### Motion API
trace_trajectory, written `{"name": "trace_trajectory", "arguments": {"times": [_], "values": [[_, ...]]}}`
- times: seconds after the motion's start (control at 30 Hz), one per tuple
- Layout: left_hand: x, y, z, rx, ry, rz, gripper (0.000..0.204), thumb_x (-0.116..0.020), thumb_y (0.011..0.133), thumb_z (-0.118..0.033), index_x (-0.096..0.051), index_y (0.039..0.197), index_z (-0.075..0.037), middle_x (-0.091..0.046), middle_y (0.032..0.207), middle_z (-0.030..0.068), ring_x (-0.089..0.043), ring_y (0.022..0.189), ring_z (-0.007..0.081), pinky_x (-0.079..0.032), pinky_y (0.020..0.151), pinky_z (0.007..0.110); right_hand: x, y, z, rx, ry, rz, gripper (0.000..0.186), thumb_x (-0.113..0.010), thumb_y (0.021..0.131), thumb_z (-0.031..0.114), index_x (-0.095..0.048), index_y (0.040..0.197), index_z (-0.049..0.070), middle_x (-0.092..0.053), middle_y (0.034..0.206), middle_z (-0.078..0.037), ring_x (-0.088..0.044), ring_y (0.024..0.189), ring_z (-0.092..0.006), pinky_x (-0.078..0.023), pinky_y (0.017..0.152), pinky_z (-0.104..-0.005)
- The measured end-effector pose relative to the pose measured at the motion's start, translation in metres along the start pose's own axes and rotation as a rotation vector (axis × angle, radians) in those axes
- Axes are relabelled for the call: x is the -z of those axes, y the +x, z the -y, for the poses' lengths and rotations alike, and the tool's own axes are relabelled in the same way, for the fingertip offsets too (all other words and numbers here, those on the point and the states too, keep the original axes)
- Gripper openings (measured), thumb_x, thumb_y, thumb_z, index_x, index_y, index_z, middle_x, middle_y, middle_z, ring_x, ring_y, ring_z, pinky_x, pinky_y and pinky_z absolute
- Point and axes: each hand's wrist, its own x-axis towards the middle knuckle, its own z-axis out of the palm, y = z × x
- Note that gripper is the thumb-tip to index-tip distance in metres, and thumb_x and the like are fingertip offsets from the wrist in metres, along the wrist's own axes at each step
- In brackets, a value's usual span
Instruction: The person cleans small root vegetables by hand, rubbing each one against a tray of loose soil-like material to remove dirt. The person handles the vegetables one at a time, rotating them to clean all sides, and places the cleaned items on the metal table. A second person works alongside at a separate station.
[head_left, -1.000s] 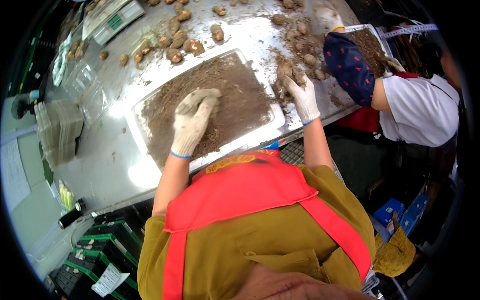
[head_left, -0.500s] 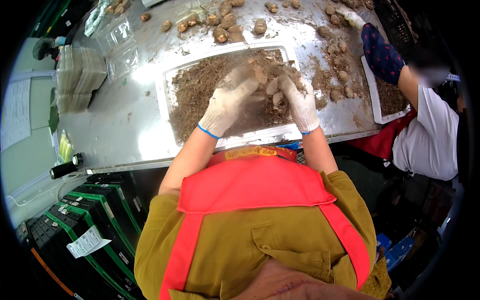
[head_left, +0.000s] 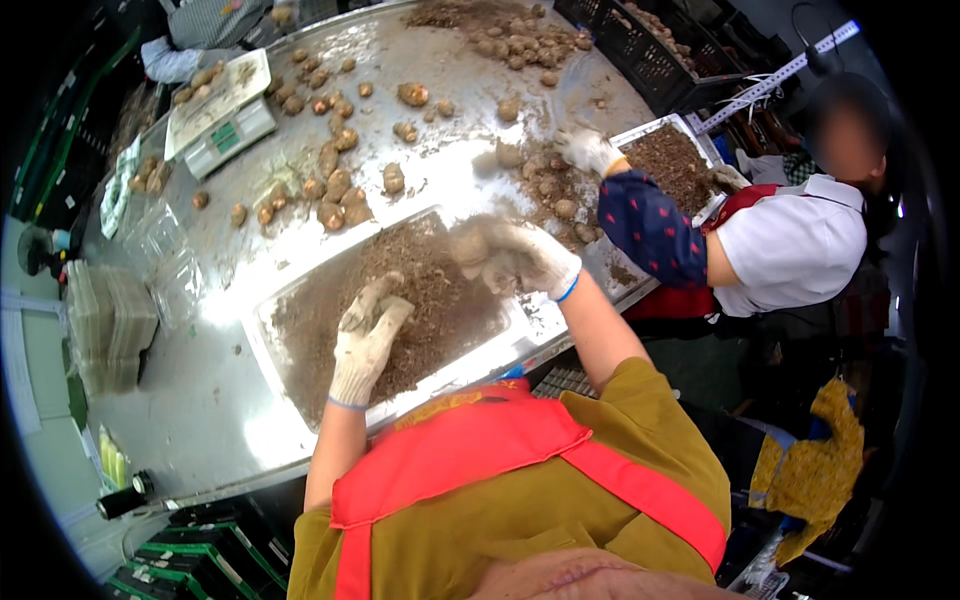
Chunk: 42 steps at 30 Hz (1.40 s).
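Note:
My left hand [head_left: 370, 330], in a dirty white knit glove, is low over the left-middle of a white tray [head_left: 262, 350] full of brown soil and loose fibres [head_left: 410, 280]. Its fingers are bent and apart, with nothing visible in them. My right hand [head_left: 535, 262], also gloved, is over the tray's upper right corner, closed on a brown tuber [head_left: 472, 245]; motion blurs both the tuber and the fingertips. Beyond the tray lie more brown tubers [head_left: 393, 178] and a heap of soil with tubers [head_left: 550, 187] on the metal table [head_left: 175, 420].
A co-worker [head_left: 785, 245] at my right has a gloved hand [head_left: 585, 150] over that heap, beside another soil tray [head_left: 670, 165]. Another person [head_left: 220, 20] is across the table. A scale [head_left: 215, 120], stacked plastic containers [head_left: 105, 325] and a black crate [head_left: 660, 60] stand around.
My right hand moved from the soil heap to between both hands over the tray, then back up toward its right corner. My left hand rose, then dropped back low on the left. The view shifted.

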Motion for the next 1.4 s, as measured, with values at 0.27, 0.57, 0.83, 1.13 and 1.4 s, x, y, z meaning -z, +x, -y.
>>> {"name": "trace_trajectory", "arguments": {"times": [0.27,0.57,0.83,1.13,1.4], "values": [[0.0,-0.005,-0.003,0.112,-0.288,-0.094,0.041,-0.063,0.094,-0.018,-0.056,0.128,0.002,-0.069,0.104,0.0099,-0.067,0.087,0.0167,-0.057,0.077,0.029,0.091,0.0,0.227,0.799,0.021,-0.158,0.035,-0.06,0.096,0.04,-0.058,0.1,0.005,-0.068,0.108,-0.02,-0.064,0.07,-0.0189,-0.056,0.065,-0.0276],[0.003,-0.005,-0.005,0.218,-0.274,-0.126,0.021,-0.058,0.097,-0.016,-0.067,0.106,0.001,-0.07,0.09,0.0099,-0.067,0.077,0.0162,-0.056,0.068,0.029,0.124,0.018,0.055,0.414,-0.091,-0.672,0.026,-0.062,0.097,0.023,-0.062,0.115,0.005,-0.072,0.094,-0.011,-0.069,0.069,-0.0186,-0.05,0.047,-0.0275],[-0.008,0.006,-0.011,0.366,-0.295,-0.08,0.017,-0.061,0.097,-0.016,-0.068,0.1,0.0,-0.068,0.094,0.0084,-0.066,0.077,0.0155,-0.054,0.066,0.028,0.135,0.066,0.028,0.244,-1.133,-0.869,0.041,-0.069,0.086,0.025,-0.064,0.119,0.002,-0.072,0.101,-0.015,-0.07,0.082,-0.0273,-0.057,0.072,-0.0341],[-0.01,0.015,-0.02,0.287,-0.24,-0.064,0.018,-0.059,0.097,-0.012,-0.068,0.105,0.002,-0.068,0.105,0.009,-0.066,0.085,0.0149,-0.055,0.071,0.027,0.175,0.143,0.038,-0.11,-1.638,-0.82,0.048,-0.067,0.083,0.028,-0.061,0.123,0.002,-0.06,0.127,-0.025,-0.058,0.117,-0.042,-0.047,0.102,-0.0445],[-0.013,0.031,0.006,0.126,-0.23,-0.004,0.032,-0.06,0.097,-0.019,-0.061,0.124,0.0,-0.067,0.109,0.0108,-0.066,0.091,0.0188,-0.057,0.079,0.03,0.043,0.055,0.005,0.222,-0.42,-0.341,0.061,-0.072,0.08,0.006,-0.05,0.136,-0.004,-0.068,0.11,-0.011,-0.066,0.09,-0.0148,-0.056,0.071,-0.0283]]}}
